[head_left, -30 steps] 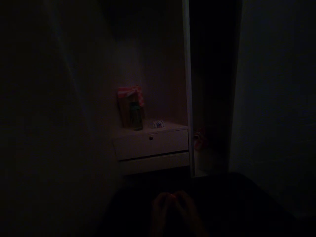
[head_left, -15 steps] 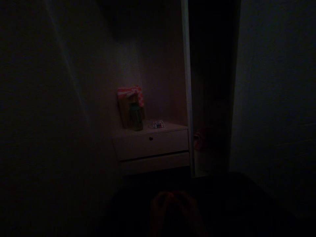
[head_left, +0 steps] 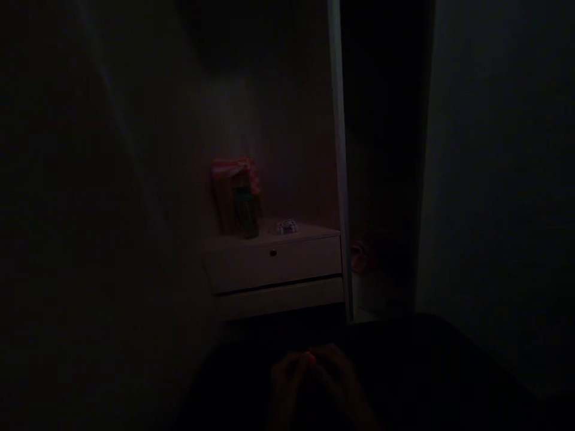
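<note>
The scene is very dark. Low in the middle of the head view, my left hand (head_left: 285, 376) and my right hand (head_left: 340, 372) come together at the fingertips. Both are closed in a pinch. A small reddish spot (head_left: 309, 357) shows where the fingertips meet; whether it is a held thing or lit skin I cannot make out. Beyond the hands stands a pale drawer unit (head_left: 278, 267) with a round dark knob or lock (head_left: 273, 252) on its upper drawer.
On the drawer top are a bottle with a green cap (head_left: 247, 218), a brown bag or box with a red-and-white cloth (head_left: 233, 167), and a small whitish patterned object (head_left: 287, 226). An upright panel (head_left: 339, 137) divides off a dark compartment holding something red (head_left: 362, 256).
The picture has grown dimmer and the view has shifted very slightly. My hands stay together at the fingertips, and the reddish spot between them shows brighter.
</note>
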`<state>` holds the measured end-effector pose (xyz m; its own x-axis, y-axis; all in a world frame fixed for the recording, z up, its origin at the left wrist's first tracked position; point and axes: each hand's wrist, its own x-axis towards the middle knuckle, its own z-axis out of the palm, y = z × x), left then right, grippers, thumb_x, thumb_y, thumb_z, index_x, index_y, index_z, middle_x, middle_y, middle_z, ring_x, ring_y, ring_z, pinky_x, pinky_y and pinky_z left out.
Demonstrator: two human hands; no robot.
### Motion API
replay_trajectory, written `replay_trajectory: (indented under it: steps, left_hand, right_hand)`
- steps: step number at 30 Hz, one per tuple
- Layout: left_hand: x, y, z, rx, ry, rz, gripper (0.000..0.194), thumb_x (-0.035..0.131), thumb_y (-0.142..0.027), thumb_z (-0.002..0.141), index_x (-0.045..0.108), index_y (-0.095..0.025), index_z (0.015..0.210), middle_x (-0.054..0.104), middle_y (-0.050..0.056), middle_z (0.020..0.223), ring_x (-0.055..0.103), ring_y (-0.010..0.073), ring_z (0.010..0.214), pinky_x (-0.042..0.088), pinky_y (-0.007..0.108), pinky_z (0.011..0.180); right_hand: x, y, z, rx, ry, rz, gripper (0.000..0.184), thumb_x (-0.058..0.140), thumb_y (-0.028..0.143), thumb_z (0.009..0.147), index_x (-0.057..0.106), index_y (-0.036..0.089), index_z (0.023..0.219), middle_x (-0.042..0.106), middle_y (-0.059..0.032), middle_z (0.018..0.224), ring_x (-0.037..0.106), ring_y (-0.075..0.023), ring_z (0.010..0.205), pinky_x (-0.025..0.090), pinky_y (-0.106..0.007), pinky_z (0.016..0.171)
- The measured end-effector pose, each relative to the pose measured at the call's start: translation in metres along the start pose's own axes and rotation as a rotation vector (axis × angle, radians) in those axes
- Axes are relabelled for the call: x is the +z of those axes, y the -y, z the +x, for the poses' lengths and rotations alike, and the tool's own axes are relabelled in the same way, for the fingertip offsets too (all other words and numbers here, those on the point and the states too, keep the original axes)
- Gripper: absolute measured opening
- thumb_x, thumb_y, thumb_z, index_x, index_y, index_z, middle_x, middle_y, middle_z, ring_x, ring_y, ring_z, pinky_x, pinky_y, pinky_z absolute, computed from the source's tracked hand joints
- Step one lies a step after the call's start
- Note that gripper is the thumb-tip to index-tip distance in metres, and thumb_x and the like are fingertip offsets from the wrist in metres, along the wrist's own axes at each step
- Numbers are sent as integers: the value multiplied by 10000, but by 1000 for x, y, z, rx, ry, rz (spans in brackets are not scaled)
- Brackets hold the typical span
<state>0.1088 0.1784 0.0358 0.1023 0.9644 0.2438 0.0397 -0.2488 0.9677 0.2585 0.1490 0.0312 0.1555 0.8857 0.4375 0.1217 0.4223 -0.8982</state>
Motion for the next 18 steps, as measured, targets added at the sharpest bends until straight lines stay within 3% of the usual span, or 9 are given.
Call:
replay_trajectory:
  steps: [4, 7, 11, 15, 18]
  left_hand:
    - [1, 4, 1, -30, 6, 1, 457, 724, -620, 762, 801, -171, 801, 780, 75, 769, 701, 242, 735, 552, 302, 683]
    - [5, 3, 1, -45, -11, -28, 477, 752, -625, 728, 805, -165, 839, 790, 88, 798, 707, 241, 712, 561, 294, 636]
    - [7, -2, -1, -38, -30, -51, 516, 790, -624, 679, 813, -167, 918, 806, 112, 897, 732, 260, 775, 589, 305, 675]
    - [7, -6, -1, -53, -23, -60, 520, 787, -643, 664, 812, -158, 850, 799, 107, 807, 715, 242, 683, 574, 295, 607]
    - [7, -7, -2, -68, -35, -74, 499, 782, -636, 677, 800, -159, 818, 786, 94, 759, 706, 236, 670, 565, 292, 601]
  right_hand:
    - [-1, 0, -1, 51, -20, 11, 422, 679, 616, 837, 768, 252, 1031, 760, -81, 1002, 726, -257, 926, 583, -336, 820]
    - [-3, -1, -2, 107, -25, 30, 411, 680, 588, 849, 740, 235, 1051, 769, -75, 957, 733, -246, 849, 591, -325, 761]
    - [-5, -5, 1, 13, 23, 4, 348, 650, 553, 886, 762, 227, 939, 763, -77, 910, 726, -237, 824, 583, -323, 768]
    - [-3, -12, 1, 23, -38, -8, 379, 677, 571, 857, 762, 247, 1033, 764, -90, 1031, 726, -259, 939, 580, -347, 852]
    - [-2, -14, 0, 83, -73, -11, 400, 679, 590, 846, 749, 239, 1025, 770, -87, 999, 731, -262, 905, 589, -342, 811]
